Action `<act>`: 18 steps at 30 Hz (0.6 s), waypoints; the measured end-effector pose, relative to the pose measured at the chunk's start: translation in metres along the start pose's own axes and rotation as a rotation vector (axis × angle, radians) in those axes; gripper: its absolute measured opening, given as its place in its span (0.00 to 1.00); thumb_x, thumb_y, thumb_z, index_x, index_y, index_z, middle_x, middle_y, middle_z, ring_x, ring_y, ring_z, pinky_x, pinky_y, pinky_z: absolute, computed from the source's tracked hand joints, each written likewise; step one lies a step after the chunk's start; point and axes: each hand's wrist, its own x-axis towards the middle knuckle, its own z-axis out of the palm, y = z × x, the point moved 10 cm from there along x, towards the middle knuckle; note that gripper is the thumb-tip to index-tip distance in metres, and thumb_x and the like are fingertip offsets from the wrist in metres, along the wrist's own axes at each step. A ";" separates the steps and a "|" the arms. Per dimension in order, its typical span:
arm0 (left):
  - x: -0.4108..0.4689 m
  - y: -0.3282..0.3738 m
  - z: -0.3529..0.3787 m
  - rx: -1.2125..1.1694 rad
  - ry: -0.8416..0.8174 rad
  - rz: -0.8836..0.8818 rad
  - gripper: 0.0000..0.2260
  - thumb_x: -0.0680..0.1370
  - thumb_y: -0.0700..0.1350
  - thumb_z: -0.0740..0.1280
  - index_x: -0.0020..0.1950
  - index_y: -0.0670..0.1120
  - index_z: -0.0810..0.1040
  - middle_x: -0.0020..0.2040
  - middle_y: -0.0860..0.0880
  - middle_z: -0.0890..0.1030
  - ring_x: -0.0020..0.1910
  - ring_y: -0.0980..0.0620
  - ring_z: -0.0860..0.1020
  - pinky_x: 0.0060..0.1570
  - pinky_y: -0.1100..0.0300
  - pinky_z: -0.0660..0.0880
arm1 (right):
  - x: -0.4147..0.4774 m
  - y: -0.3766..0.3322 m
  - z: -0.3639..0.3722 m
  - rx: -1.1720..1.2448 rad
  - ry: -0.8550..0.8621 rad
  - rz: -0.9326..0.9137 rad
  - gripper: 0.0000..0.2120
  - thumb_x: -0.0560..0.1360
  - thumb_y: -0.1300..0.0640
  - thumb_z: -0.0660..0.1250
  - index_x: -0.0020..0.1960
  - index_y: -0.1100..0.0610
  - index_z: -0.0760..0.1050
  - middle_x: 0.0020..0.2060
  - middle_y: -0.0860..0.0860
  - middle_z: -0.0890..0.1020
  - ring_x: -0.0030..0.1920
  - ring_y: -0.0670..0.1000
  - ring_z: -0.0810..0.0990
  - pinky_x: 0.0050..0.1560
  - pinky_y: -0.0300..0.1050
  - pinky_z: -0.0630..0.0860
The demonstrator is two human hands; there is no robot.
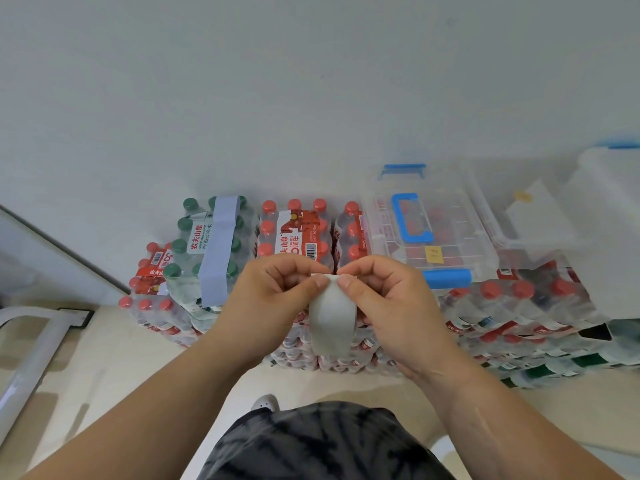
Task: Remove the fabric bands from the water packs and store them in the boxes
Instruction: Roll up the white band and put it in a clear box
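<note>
Clear box (446, 237) atop water packs (512, 303); fingers (320, 281) pinch band (332, 320)

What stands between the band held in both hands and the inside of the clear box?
Its lid, which looks shut on the clear box. Otherwise only open air lies between the box and the band pinched by the left hand and right hand.

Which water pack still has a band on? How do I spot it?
Look at the stacked water packs along the white wall. Near the left end sits the green-capped pack. Only it wears a pale blue band; neighbours have red caps.
</note>
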 end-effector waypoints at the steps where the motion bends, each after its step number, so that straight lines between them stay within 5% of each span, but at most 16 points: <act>1: 0.001 0.001 0.001 0.034 -0.002 0.003 0.04 0.77 0.40 0.70 0.47 0.44 0.85 0.41 0.45 0.86 0.42 0.44 0.84 0.43 0.53 0.83 | 0.000 0.002 -0.001 -0.001 0.001 0.014 0.02 0.78 0.58 0.72 0.46 0.52 0.83 0.38 0.53 0.86 0.38 0.50 0.84 0.39 0.46 0.83; 6: 0.003 0.006 0.003 0.086 0.007 0.048 0.05 0.77 0.39 0.71 0.44 0.47 0.85 0.38 0.45 0.86 0.41 0.40 0.83 0.43 0.45 0.82 | -0.001 -0.001 -0.004 -0.031 -0.012 -0.003 0.02 0.78 0.59 0.71 0.47 0.53 0.81 0.38 0.53 0.86 0.39 0.52 0.86 0.38 0.49 0.85; 13: 0.003 0.012 0.005 0.036 0.011 0.081 0.07 0.76 0.36 0.71 0.44 0.46 0.86 0.40 0.39 0.83 0.42 0.34 0.79 0.42 0.35 0.78 | 0.005 -0.010 -0.008 -0.017 -0.003 -0.070 0.07 0.74 0.66 0.75 0.43 0.54 0.84 0.34 0.55 0.85 0.35 0.49 0.83 0.36 0.42 0.81; 15: 0.004 0.014 0.006 -0.007 -0.021 0.080 0.09 0.76 0.34 0.71 0.43 0.47 0.86 0.40 0.36 0.82 0.41 0.32 0.78 0.40 0.38 0.78 | 0.005 -0.009 -0.008 0.009 0.004 -0.066 0.09 0.73 0.67 0.75 0.41 0.54 0.84 0.34 0.57 0.84 0.35 0.50 0.81 0.36 0.43 0.80; 18: 0.004 0.014 0.006 -0.062 -0.055 0.059 0.11 0.75 0.32 0.71 0.42 0.47 0.87 0.38 0.40 0.83 0.38 0.44 0.81 0.40 0.54 0.81 | 0.005 -0.009 -0.006 0.022 -0.014 -0.061 0.09 0.74 0.67 0.74 0.41 0.54 0.84 0.34 0.57 0.84 0.35 0.51 0.80 0.37 0.47 0.79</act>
